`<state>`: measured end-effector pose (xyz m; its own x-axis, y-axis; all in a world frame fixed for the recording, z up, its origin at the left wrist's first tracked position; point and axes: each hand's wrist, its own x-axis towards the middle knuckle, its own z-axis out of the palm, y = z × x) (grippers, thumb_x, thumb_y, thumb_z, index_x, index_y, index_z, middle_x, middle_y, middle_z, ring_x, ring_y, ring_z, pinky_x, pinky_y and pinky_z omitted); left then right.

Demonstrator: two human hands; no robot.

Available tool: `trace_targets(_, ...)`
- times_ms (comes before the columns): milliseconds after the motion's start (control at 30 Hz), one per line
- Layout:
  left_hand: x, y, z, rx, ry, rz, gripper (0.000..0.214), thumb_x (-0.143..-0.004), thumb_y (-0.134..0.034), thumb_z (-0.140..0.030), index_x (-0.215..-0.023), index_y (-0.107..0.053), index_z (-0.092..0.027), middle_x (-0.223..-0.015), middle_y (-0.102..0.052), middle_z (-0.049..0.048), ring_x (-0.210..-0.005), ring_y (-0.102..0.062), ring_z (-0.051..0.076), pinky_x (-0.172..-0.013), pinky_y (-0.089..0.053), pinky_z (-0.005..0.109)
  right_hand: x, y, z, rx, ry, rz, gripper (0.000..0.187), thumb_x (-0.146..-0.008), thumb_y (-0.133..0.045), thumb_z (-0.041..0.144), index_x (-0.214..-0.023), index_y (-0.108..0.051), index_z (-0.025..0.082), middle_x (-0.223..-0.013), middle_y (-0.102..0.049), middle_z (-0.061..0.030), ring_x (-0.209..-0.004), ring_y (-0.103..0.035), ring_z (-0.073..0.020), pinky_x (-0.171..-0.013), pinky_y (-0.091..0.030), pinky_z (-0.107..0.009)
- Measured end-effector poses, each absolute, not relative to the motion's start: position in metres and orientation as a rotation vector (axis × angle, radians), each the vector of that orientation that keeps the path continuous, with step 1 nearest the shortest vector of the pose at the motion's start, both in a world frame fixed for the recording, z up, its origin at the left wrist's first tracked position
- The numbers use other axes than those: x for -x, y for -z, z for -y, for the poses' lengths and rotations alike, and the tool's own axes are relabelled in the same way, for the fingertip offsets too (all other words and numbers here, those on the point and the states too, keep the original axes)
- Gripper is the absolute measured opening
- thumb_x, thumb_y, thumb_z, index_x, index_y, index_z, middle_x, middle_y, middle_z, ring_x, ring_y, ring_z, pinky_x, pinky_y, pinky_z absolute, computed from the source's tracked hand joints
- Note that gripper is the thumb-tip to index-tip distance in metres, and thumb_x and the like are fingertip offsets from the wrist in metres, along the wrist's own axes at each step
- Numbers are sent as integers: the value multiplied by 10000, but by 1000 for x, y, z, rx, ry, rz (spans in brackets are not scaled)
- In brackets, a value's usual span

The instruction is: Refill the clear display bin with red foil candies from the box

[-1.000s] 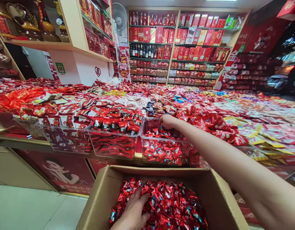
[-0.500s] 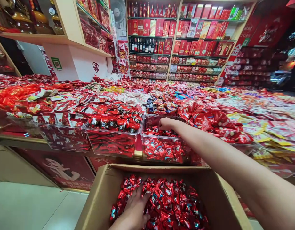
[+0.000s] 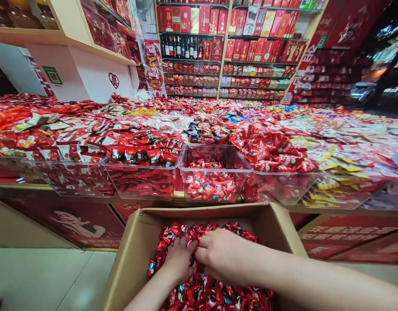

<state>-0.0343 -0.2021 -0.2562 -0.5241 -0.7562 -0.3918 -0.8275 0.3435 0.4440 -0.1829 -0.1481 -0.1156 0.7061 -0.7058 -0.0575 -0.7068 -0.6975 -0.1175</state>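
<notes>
Inside carton: right hand, gone from bin, beside left hand.

cardboard carton: brown, open-topped, at six o'clock, mouth facing up. loose sweets: small, individually wrapped in shiny, crinkled red with blue and white touches; heaped at mixed angles inside the cardboard carton, below its rim. clear tub: rectangular, open-topped, upright, at twelve o'clock from the cardboard carton, beyond its far edge. tub sweets: similarly wrapped in red; jumbled, filling only part of the clear tub.
</notes>
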Motion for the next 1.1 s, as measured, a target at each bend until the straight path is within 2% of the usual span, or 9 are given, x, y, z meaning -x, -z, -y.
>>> trace_targets(100,37,251,200,1352,-838,-2483,689,-468,-622,-199,-1142,-478,-207,-1221,-395,148,-1156,-246,389,-893,-246,494,189,181,143,2429,-389,-1236,572,-597,-619,369,-1078,-478,94,-951,-542,-152,-823,-539,-265,-659,-441,-336)
trace_targets(200,38,245,195,1259,-797,-2473,644,-462,-647,-233,-1094,-521,-210,-1173,-448,138,-1114,-320,380,-858,-312,470,192,214,147,2153,-626,-1251,1043,-398,-715,432,-1273,-242,117,-1260,-251,-254,-1048,-389,-400,-767,-402,-434)
trace_targets(267,39,242,189,1228,-772,-2480,565,-478,-632,-196,-1037,-557,-214,-1142,-476,124,-1084,-367,361,-845,-332,450,189,220,144,2087,-693,-1222,1111,-314,-740,430,-1269,-264,120,-1298,-154,-258,-1092,-322,-426,-813,-369,-453)
trace_targets(367,40,240,182,1215,-744,-2498,452,-491,-574,-96,-932,-600,-191,-1147,-476,128,-1055,-407,352,-840,-337,444,181,220,138,2091,-722,-1214,1074,-253,-764,389,-1208,-374,89,-1258,-241,-249,-1111,-299,-414,-850,-345,-452)
trace_targets(467,37,242,180,1168,-768,-2533,396,-490,-532,-56,-856,-613,-183,-1128,-493,128,-985,-480,331,-811,-370,410,174,225,134,2021,-789,-1243,1157,-234,-778,344,-1263,-291,142,-1315,-137,-234,-1153,-209,-435,-847,-337,-487)
trace_targets(667,30,244,185,1155,-830,-2622,331,-521,-478,-64,-796,-586,-213,-1008,-535,67,-863,-550,234,-728,-413,303,165,237,133,2220,-884,-1189,803,-359,-759,234,-1111,-492,143,-1081,-484,-189,-1112,-329,-363,-785,-394,-466)
trace_targets(833,35,244,184,1144,-924,-2725,365,-573,-419,-70,-872,-556,-229,-954,-537,22,-848,-516,167,-741,-391,241,161,239,130,2405,-870,-1220,488,-455,-717,173,-918,-608,62,-921,-570,-204,-835,-546,-295,-653,-474,-369)
trace_targets(967,41,246,184,1155,-1301,-2794,467,-561,-383,-51,-962,-540,-232,-987,-555,16,-914,-488,150,-825,-354,236,166,228,136,2558,-747,-1210,210,-640,-558,120,-828,-631,62,-746,-622,-146,-646,-591,-233,-560,-485,-313)
trace_targets(1100,47,250,188,1458,-1962,-2407,478,-605,-365,-109,-1056,-477,-223,-944,-581,24,-920,-505,170,-832,-371,308,175,190,147,2515,-584,-1245,237,-574,-610,166,-790,-622,69,-725,-623,-111,-620,-586,-223,-546,-475,-282)
